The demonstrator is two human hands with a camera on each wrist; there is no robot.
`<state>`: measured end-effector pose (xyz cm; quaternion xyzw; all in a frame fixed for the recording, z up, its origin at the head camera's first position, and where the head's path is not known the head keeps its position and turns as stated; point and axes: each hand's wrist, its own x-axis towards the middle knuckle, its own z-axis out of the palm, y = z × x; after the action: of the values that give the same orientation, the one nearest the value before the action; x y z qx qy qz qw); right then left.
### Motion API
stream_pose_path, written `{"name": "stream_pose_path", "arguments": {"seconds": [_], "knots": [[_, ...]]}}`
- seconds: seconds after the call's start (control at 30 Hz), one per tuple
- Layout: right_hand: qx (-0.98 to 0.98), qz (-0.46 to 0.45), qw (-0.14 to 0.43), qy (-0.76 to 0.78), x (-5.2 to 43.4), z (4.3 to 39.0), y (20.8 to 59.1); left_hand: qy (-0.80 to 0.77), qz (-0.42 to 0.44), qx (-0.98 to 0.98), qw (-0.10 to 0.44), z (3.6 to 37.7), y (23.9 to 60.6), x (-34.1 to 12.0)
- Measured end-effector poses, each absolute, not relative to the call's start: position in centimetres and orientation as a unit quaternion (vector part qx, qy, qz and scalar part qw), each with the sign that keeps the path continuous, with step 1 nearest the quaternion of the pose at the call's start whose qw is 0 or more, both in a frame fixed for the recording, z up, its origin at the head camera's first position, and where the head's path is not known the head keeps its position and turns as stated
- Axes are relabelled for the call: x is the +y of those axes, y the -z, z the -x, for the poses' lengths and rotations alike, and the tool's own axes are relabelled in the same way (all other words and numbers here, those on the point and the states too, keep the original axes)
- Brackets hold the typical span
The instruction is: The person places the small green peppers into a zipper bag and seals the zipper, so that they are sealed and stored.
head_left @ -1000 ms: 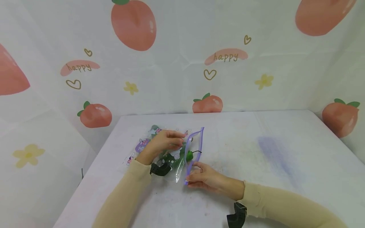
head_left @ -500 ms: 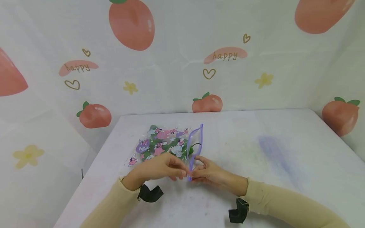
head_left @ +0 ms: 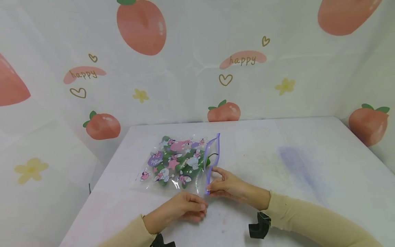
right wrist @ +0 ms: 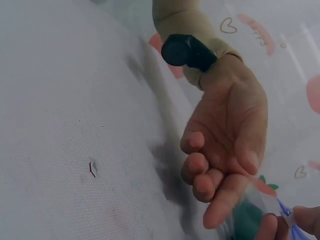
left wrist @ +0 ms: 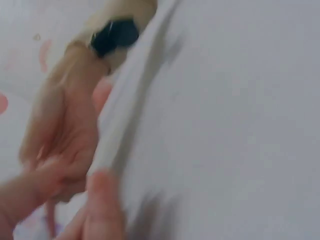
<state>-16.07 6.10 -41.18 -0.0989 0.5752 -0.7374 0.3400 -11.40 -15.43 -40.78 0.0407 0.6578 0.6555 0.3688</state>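
A clear zip bag [head_left: 172, 164] printed with pink and purple cartoon figures lies on the table with green things inside. One green pepper [head_left: 208, 162] shows its thin stem at the gaping mouth, which has a purple zip edge [head_left: 218, 147]. My right hand [head_left: 229, 187] pinches the near corner of that edge; in the right wrist view its fingertips hold a small slider [right wrist: 288, 213] on the purple strip. Just in front of the bag, my left hand [head_left: 185, 207] holds nothing, its fingers loosely bent. The left wrist view is blurred.
The white table [head_left: 277, 206] carries a faint bluish smudge [head_left: 297, 168] at the right. Behind it hangs a white cloth [head_left: 185, 85] printed with peaches. A dark wrist mount [head_left: 260, 225] hangs under the right sleeve.
My left hand has moved from over the bag to its near corner by the right hand, then down toward me, away from the bag. The right hand keeps its pinch on the zip edge.
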Motion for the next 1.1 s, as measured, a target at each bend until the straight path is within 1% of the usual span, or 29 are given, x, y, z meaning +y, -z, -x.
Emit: {"name": "stream_pose_path", "arguments": {"seconds": [0.17, 0.27, 0.63, 1.1], "knots": [[0.587, 0.096, 0.343, 0.728, 6.2, 16.2, 41.2, -0.779, 0.046, 0.551, 0.297, 10.7, 41.9, -14.4], [0.593, 0.092, 0.344, 0.722, 6.2, 16.3, 41.2, -0.819, 0.072, 0.499, 0.274, 10.7, 41.9, -14.1], [0.604, 0.106, 0.336, 0.715, 6.4, 16.4, 41.4, -0.829, 0.082, 0.480, 0.274, 11.0, 41.5, -13.1], [0.606, 0.131, 0.330, 0.712, 6.5, 16.6, 41.5, -0.834, 0.087, 0.481, 0.254, 11.2, 41.5, -12.9]]}}
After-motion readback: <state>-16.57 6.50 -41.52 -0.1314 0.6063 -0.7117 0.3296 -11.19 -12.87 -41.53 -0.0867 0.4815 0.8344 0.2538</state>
